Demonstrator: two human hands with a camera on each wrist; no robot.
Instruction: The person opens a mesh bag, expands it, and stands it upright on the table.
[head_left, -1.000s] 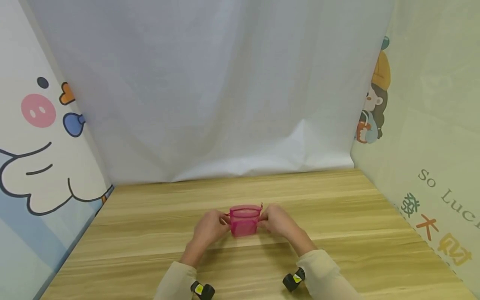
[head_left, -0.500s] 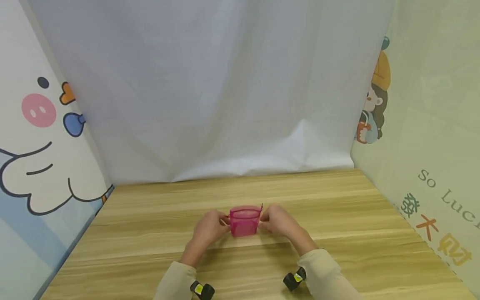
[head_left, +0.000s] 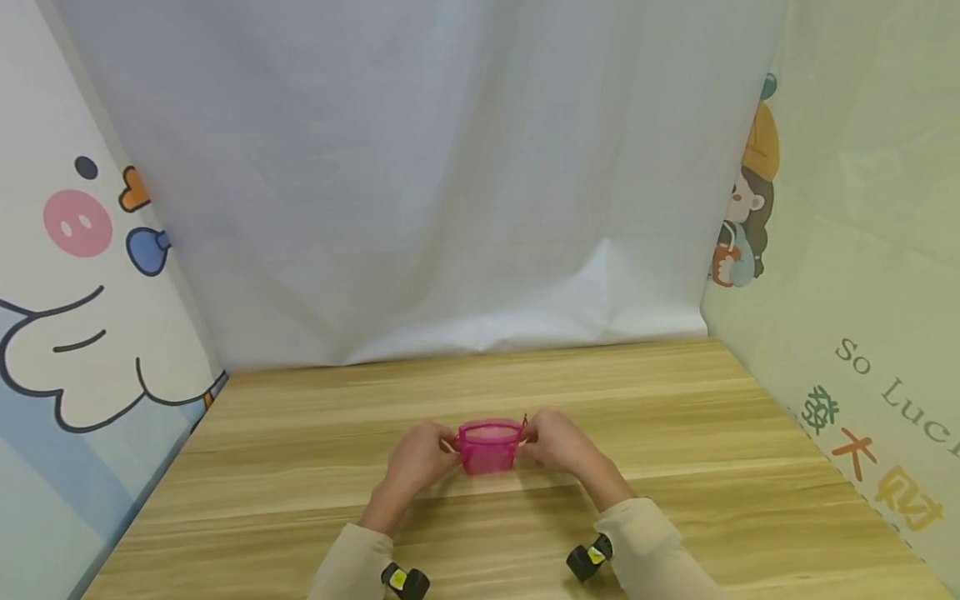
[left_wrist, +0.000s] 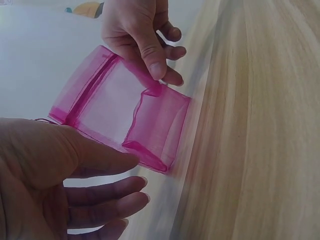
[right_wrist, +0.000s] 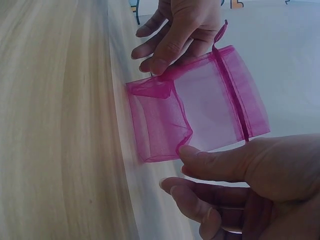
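A sheer pink drawstring pouch [head_left: 487, 454] stands upright on the wooden table with its mouth gaping upward. My left hand [head_left: 422, 454] holds its left side, and my right hand [head_left: 557, 440] holds the right side. In the left wrist view, the left thumb [left_wrist: 100, 157] lies along the pouch's edge while the other fingers spread below. Seen from the right wrist, the right thumb [right_wrist: 215, 162] presses the near edge beside a crumpled fold in the pouch's lower part. A dark pink cord loop [right_wrist: 220, 32] sticks out at the seam below the mouth.
The wood-grain table [head_left: 300, 417] runs back to a hanging white sheet [head_left: 450, 208]. Printed cartoon panels stand at both sides, a white bird [head_left: 82, 250] on the left and lettering on the right panel [head_left: 862, 333]. Black wrist cameras [head_left: 405, 581] sit at both cuffs.
The pouch's rim has sunk slightly toward the table, so the pouch looks shorter in the head view. Both hands stay almost in place at its sides.
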